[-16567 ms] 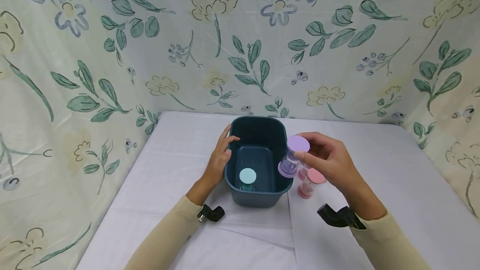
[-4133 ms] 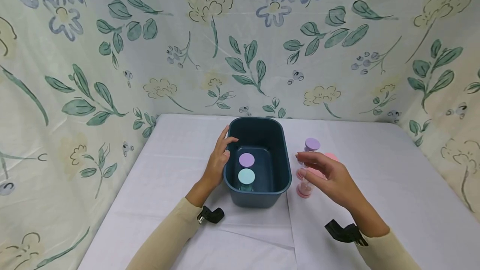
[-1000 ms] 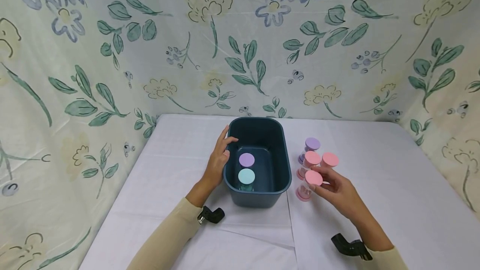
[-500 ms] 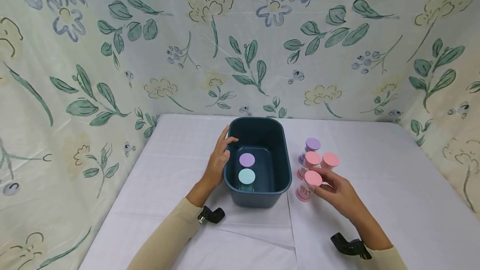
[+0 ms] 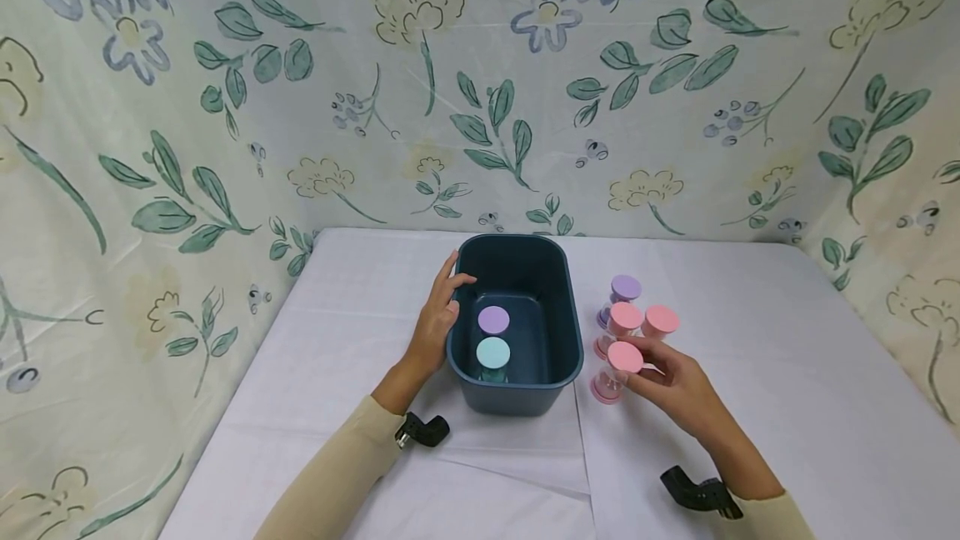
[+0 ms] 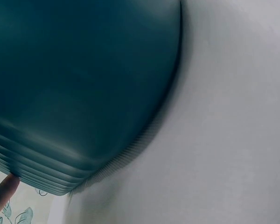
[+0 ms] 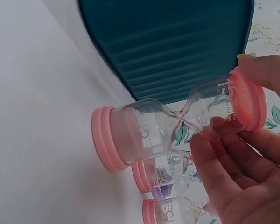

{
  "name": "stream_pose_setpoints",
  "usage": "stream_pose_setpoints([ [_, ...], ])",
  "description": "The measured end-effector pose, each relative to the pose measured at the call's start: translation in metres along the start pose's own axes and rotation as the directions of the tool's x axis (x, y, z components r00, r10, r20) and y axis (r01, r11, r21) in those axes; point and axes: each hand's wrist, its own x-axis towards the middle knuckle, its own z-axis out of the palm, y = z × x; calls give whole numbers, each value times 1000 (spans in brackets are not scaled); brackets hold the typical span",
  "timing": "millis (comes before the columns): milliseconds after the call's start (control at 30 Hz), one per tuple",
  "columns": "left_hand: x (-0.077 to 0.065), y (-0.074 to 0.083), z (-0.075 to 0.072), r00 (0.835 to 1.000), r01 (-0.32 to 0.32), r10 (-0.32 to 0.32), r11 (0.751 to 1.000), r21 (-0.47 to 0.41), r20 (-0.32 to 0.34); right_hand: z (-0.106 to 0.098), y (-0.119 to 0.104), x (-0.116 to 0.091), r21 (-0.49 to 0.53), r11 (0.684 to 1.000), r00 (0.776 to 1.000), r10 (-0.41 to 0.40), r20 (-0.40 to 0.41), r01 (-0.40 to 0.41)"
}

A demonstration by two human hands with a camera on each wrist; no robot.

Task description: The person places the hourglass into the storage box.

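My right hand pinches a pink-capped hourglass by its top cap, thumb on one side and fingers on the other. Its clear waist and the mark 15 show in the right wrist view; whether its base touches the table I cannot tell. My left hand holds the left rim of a dark teal bin, fingers over the edge. In the left wrist view one fingertip touches the bin's outer wall. Inside the bin stand a purple-capped hourglass and a mint-capped hourglass, near its front end.
Behind the held hourglass stand two more pink hourglasses, one nearer the bin and another pink hourglass to its right. A purple hourglass is farthest back. White cloth covers the table, and a floral curtain hangs behind.
Since the oldest frame, a purple hourglass has gone from my right hand into the bin. My right hand, loose above the pink ones 4.1 seconds ago, now grips one. Lately almost nothing moves.
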Motion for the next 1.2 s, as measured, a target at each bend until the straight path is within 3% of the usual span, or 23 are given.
stream_pose_setpoints([
  [633,1,-1,0,1000,8,-8,1000,6,0,1,0,-1,-12,1000,999,-23,-44,23],
  [1200,1,0,0,1000,10,-10,1000,15,-1,2,-11,-1,44,994,992,-97,-86,101],
])
